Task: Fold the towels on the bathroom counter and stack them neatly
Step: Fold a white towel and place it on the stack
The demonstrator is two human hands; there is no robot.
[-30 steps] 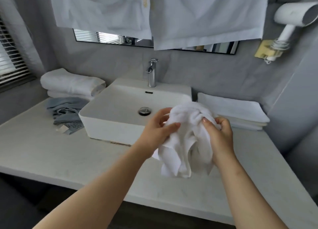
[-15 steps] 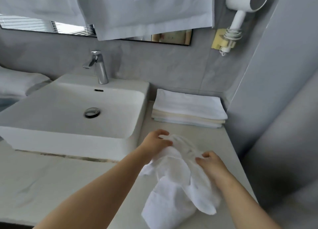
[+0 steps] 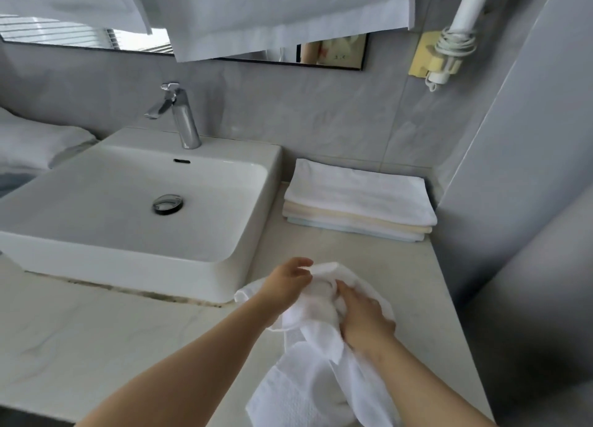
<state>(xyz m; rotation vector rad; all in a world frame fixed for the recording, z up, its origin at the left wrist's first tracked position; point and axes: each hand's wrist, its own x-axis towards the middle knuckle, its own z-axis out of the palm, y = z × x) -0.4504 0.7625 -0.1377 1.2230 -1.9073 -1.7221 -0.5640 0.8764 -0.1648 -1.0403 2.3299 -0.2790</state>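
The white towel is gripped by curled fingers of the left hand and right hand. Both have been brought closer together.

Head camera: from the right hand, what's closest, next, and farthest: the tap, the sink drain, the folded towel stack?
1. Folded towel stack, just beyond the right hand that grips the white towel.
2. Sink drain, to the left, in the basin.
3. Tap, farthest, back left behind the basin.

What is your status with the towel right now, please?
Left hand, right hand both grip the towel. Towel bunched, unfolded, over the counter. Folded stack sits behind, untouched.
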